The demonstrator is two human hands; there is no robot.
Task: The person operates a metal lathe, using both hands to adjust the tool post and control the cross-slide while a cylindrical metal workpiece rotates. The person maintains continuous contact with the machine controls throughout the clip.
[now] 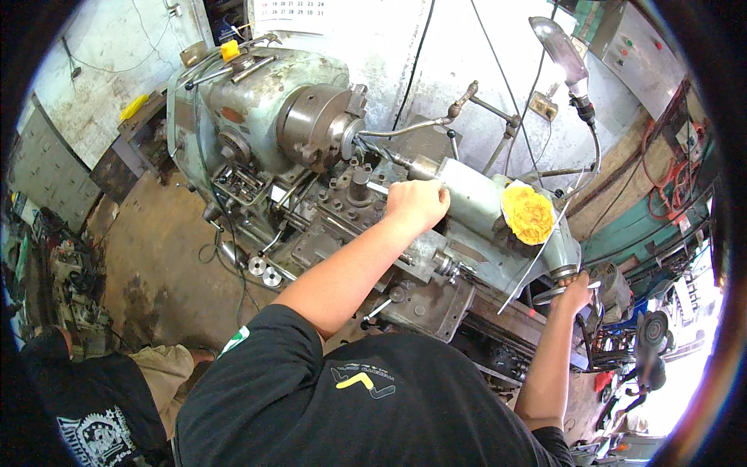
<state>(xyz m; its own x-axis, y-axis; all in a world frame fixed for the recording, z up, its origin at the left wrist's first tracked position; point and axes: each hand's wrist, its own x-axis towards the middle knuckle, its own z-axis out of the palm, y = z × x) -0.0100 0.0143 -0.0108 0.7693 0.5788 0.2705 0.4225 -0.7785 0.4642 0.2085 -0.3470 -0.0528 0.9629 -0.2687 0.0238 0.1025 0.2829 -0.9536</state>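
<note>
A green-grey metal lathe [311, 66] stands in front of me. In its chuck [313, 117] sits a round metal workpiece [342, 134]. A twist drill bit [375, 146] sticks out of the tailstock [471, 189], its tip at the workpiece's face. My left hand [418, 204] is closed in a fist against the tailstock's near side, just behind the drill; whatever it grips is hidden. At the tailstock's right end, my right hand [574, 294] is wrapped round the handwheel [551, 295]. Left of my left hand is the tool post [359, 187].
A crumpled yellow cloth [529, 214] lies on the tailstock, with a thin rod [537, 261] slanting beside it. A lit work lamp [562, 58] hangs above. A jointed pipe [412, 127] reaches over the drill. Another person [93, 389] is at the lower left.
</note>
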